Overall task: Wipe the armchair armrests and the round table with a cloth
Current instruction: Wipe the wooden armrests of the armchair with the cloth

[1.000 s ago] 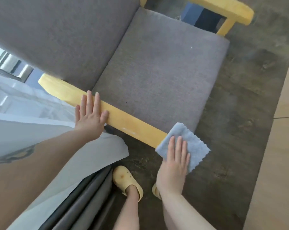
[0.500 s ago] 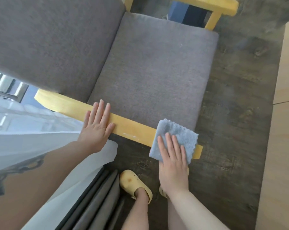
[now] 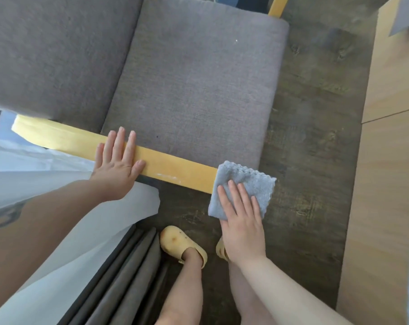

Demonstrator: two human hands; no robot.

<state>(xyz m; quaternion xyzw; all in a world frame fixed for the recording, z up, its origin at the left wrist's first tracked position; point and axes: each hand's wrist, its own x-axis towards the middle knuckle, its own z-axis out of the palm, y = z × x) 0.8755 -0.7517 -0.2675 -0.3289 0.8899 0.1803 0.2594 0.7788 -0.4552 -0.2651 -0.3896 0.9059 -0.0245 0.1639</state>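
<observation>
We find the right hand [image 3: 242, 221], fingers flat, pressing the blue cloth [image 3: 243, 184] on the near armrest's [image 3: 166, 168] front end; left hand [image 3: 117, 165] braces, spread. Next: wipe back along it.

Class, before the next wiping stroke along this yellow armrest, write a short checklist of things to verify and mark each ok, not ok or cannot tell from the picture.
1. Cloth lies on the near armrest: ok, it covers the front end.
2. Right hand presses the cloth with flat fingers: ok.
3. Left hand steadies the armrest: ok, it rests flat on it, apart from the cloth.
4. Whitish mark on the armrest's front edge is wiped off: not ok, it shows.
5. Far armrest is wiped: cannot tell, mostly out of view.
6. Round table is wiped: cannot tell.
</observation>
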